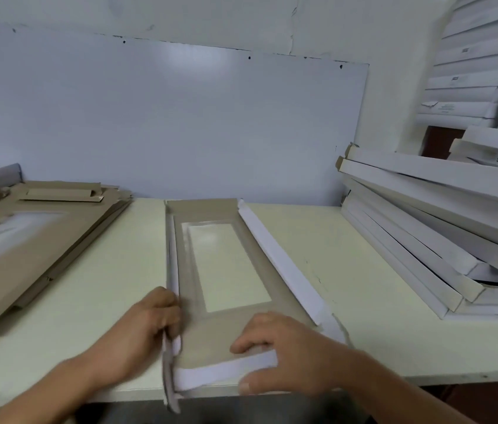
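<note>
We hold the blank [211, 328] flat at the table [364, 316] edge: left hand [146, 325] curled on the left flap [173, 258], right hand [281, 353] pinching the near flap [211, 370], likely so the corner folds square.

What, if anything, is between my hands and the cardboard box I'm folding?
Nothing visible. The left hand grips the cardboard box at its left edge, and the right hand holds its near edge, both in direct contact.

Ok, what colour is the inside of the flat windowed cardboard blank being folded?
The cardboard blank is tan-brown inside; its raised side flap is white. Head view.
</note>
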Tool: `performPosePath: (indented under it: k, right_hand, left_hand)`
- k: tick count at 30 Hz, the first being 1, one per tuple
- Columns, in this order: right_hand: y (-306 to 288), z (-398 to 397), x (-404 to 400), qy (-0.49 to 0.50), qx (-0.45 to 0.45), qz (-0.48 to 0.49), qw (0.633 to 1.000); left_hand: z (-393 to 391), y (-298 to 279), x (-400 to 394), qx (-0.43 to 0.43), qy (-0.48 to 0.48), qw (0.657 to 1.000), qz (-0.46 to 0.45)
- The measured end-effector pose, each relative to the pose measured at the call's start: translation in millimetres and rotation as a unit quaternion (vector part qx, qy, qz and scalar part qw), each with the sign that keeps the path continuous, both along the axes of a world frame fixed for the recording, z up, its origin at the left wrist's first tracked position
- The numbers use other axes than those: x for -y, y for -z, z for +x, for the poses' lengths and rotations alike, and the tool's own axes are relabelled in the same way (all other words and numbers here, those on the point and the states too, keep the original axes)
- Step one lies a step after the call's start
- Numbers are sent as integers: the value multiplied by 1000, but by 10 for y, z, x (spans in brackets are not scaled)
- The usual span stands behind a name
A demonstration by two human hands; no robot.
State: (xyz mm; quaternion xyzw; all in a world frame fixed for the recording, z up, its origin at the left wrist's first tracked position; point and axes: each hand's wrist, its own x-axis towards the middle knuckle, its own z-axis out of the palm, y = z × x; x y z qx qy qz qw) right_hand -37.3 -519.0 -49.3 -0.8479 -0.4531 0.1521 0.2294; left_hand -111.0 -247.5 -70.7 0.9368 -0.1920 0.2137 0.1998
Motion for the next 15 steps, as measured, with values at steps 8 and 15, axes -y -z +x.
performPosePath:
  k: [8,15]
  right_hand:
    - [-23,278,247,48,81,-128,987]
    - [46,281,80,65,67,-128,987]
  left_hand:
    - [87,-36,-704,-137,-51,989,-23]
    - [-133,-126,-85,-168,-23,985,33]
